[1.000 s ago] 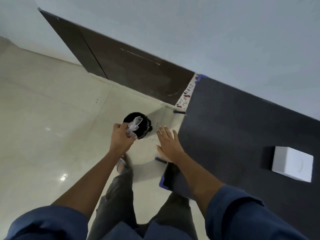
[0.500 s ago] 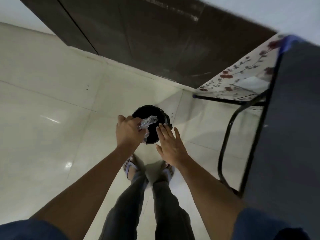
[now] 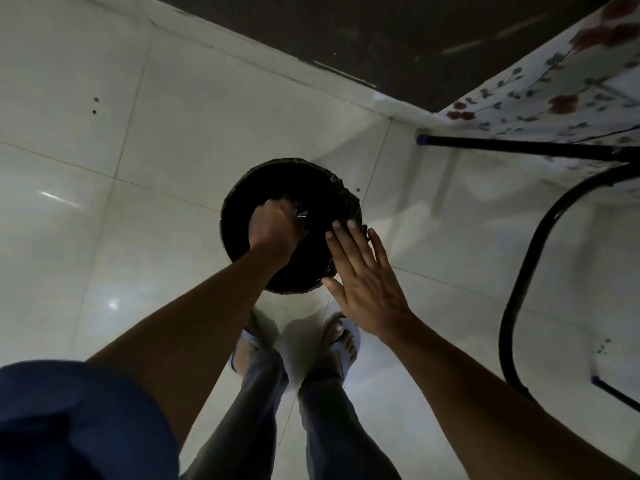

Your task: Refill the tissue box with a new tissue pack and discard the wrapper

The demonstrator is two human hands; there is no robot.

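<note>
Black bin (image 3: pixel 242 188), left hand (image 3: pixel 270 230) inside, gripping wrapper (image 3: pixel 300 216)

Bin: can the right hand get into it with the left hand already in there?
Probably yes. The right hand hovers open over the bin rim, and the left hand, closed on the wrapper, leaves the right half free.

The scene is dim and bluish. Small glare spots shine on the glossy floor tiles (image 3: pixel 114 303). The bin (image 3: pixel 242 188) interior is near black. Wide-angle distortion bends the edges; fine detail is soft.
</note>
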